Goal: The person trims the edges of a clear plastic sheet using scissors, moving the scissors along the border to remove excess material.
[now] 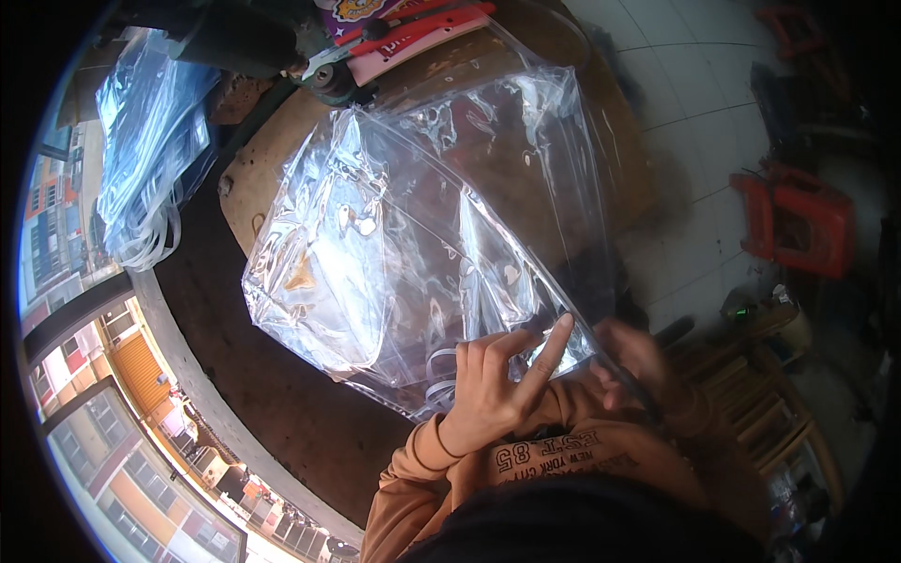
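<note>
A large clear plastic piece (413,235), perhaps a bag, lies crumpled and shiny over the brown work table, its near edge at my body. My left hand (497,385) is at that near edge, fingers curled on the plastic and the index finger stretched along a fold. Beside its wrist a pale strap loop (439,371) shows. To its right, my right hand (633,361) sits at the plastic's right edge, smeared by motion, so its grip is unclear. A long straight seam or folded edge runs from the far left of the plastic down between both hands.
Just beyond the plastic is a dark machine (328,80), partly cut off. Behind it lie red-handled tools (413,23) on printed packs. Stacked clear bags with pale straps (155,150) hang at left, near a window. A red stool (798,220) and wooden rack (770,403) stand right.
</note>
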`<state>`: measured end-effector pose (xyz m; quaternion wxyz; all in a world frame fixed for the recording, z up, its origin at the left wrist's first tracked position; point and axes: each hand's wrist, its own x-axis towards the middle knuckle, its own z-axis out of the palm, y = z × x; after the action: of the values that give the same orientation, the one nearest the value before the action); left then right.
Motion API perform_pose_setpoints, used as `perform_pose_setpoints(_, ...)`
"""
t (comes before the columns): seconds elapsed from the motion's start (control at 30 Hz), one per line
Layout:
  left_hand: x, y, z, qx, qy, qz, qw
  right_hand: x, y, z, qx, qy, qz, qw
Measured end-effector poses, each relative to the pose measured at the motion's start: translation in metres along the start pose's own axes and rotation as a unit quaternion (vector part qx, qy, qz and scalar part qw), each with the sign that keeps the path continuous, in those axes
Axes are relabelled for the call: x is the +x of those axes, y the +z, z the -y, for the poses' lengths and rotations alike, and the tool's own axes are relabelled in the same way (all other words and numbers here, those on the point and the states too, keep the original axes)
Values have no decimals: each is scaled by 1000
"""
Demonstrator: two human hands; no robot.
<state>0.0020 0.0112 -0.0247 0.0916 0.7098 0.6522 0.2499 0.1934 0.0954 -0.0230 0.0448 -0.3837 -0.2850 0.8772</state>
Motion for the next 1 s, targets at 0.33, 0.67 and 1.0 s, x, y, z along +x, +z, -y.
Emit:
perform_pose_setpoints(0.33,-1,1,5,-55,-39,-49,997,3,-8,-7,8,-8,-81,997)
perform_pose_setpoints(0.67,-15,-9,4,-111,-103,-104,983,74,9,33,-689,-353,-306,554)
perform_pose_setpoints(1.0,-20,-3,4,-63,-97,-167,979,49,47,48,-605,-577,-48,546)
